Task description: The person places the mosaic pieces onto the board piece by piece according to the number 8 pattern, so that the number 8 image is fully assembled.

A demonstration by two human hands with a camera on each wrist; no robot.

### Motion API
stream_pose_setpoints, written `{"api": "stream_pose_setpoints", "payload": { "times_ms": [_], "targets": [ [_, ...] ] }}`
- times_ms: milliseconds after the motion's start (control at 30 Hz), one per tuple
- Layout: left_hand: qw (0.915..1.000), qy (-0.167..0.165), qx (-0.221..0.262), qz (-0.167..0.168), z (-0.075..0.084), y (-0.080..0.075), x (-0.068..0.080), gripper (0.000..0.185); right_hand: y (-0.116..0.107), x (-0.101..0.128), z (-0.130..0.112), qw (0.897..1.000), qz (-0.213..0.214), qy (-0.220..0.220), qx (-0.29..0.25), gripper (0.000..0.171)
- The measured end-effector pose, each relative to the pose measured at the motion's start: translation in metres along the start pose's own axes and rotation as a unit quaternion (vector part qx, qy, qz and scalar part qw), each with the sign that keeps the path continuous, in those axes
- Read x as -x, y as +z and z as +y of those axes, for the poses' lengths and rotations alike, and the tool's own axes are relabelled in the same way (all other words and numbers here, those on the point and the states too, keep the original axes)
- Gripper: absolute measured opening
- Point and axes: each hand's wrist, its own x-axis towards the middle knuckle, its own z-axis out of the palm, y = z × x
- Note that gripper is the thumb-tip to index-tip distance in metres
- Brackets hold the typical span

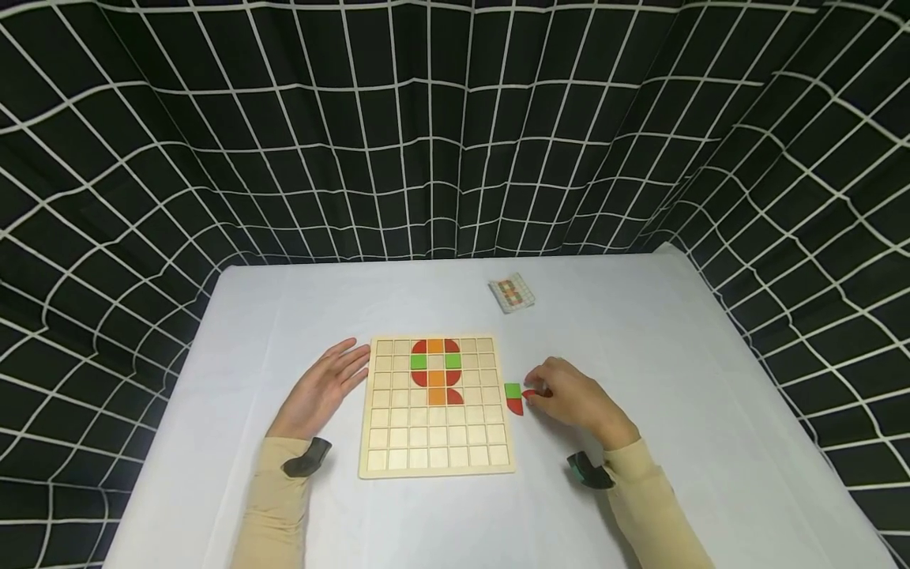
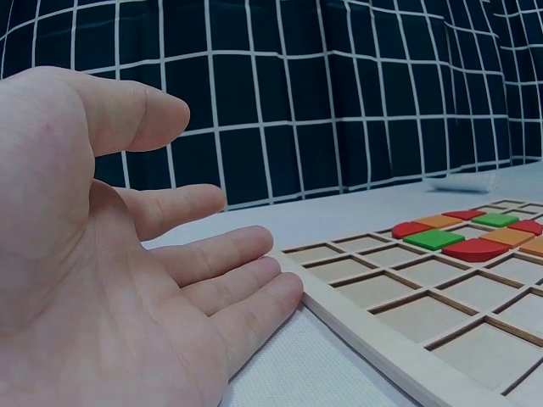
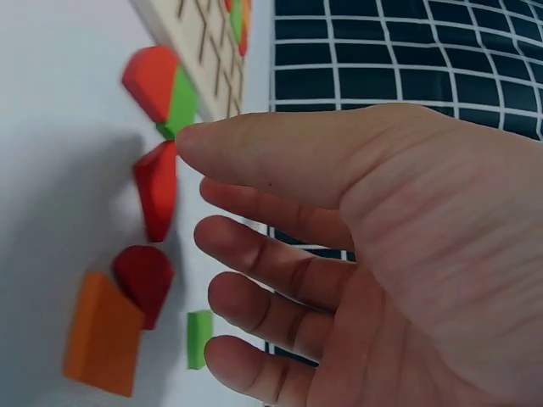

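a: red quarter-round piece at your right hand fingertips, touched, grip unclear, just right of the wooden board.

b: pinch its edges. left hand flat, relaxed, fingertips against the board's left rim; leave it there.

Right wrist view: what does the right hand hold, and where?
The right hand pinches a red wooden piece at its upper tip.

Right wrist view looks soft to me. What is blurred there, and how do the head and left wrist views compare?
Right wrist view: the red pieces and the wooden board are soft while the right hand is sharper, casting a shadow on the white table. Head view: even light, no glare, the grid curtain bowed by the lens. Left wrist view: the left hand is close and soft.
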Motion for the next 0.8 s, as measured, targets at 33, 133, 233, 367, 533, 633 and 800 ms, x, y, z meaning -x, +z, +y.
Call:
{"api": "stream_pose_setpoints", "payload": {
  "times_ms": [33,133,233,367,533,633,800],
  "targets": [
    [1.0000,-0.001,0.001,0.001,-0.0001,-0.0001,0.0002,0.056,0.0016,0.0007,0.0003,1.000,-0.001,0.003,0.001,0.021],
    [1.0000,-0.001,0.004,0.001,-0.0006,-0.0003,0.0002,0.056,0.0057,0.0023,0.0012,1.000,-0.002,0.014,0.004,0.021],
    [1.0000,0.000,0.007,-0.001,-0.0008,-0.0003,-0.0002,0.056,0.0083,0.0024,0.0030,1.000,0.001,0.013,0.007,0.020],
    [1.0000,0.000,0.010,0.000,-0.0007,-0.0003,0.0000,0.056,0.0099,0.0016,0.0042,1.000,0.006,0.010,0.006,0.016],
    [1.0000,0.002,0.005,0.002,-0.0002,0.0006,-0.0001,0.056,0.0103,0.0016,0.0039,1.000,0.014,0.000,0.009,0.014],
    [1.0000,0.002,0.001,0.004,0.0003,0.0015,0.0001,0.056,0.0102,0.0016,0.0033,1.000,0.022,-0.012,0.012,0.015],
    [1.0000,-0.001,-0.001,0.008,0.0010,0.0029,0.0007,0.056,0.0101,0.0008,0.0042,0.999,0.027,-0.013,0.023,0.019]
  ]
}}
